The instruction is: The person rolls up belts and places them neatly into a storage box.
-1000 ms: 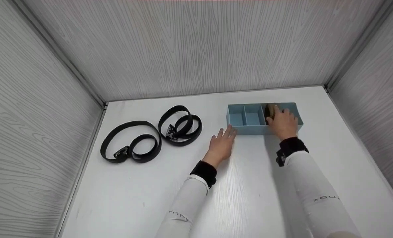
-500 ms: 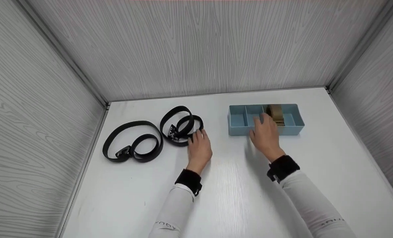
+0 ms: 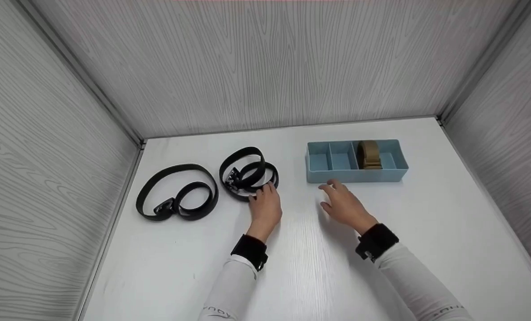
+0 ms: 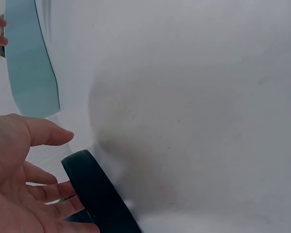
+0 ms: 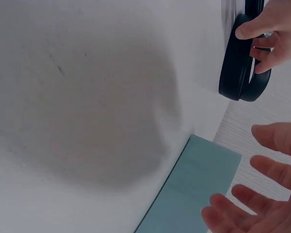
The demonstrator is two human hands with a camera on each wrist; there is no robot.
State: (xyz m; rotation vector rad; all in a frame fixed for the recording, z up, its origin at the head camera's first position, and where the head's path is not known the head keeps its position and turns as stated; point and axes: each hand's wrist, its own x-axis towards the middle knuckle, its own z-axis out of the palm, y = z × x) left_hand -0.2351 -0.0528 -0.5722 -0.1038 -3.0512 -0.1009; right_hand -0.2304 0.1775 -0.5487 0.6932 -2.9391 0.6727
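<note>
Two black belts lie loosely coiled on the table. My left hand (image 3: 265, 208) grips the near right side of the right-hand belt (image 3: 242, 154); in the right wrist view, its thumb (image 5: 250, 29) lies outside the strap and its fingers are inside the loop. The other belt (image 3: 214, 201), with a dark buckle, lies to the left. My right hand (image 3: 345, 206) holds nothing, fingers spread and slightly bent, just in front of the blue divided box (image 3: 354, 176). A coiled brown strap (image 3: 371, 151) stands on edge in the box's right compartment, against the divider.
Pale wood-grain panels (image 3: 265, 67) close off the back and both sides of the white table (image 3: 301, 267). The box stands near the back right, its two left compartments (image 3: 320, 161) showing bare floors.
My right hand has left the brown strap and come left and toward me, out of the box. My left hand has gone from the box's left corner to the right-hand belt and shifted it slightly right.
</note>
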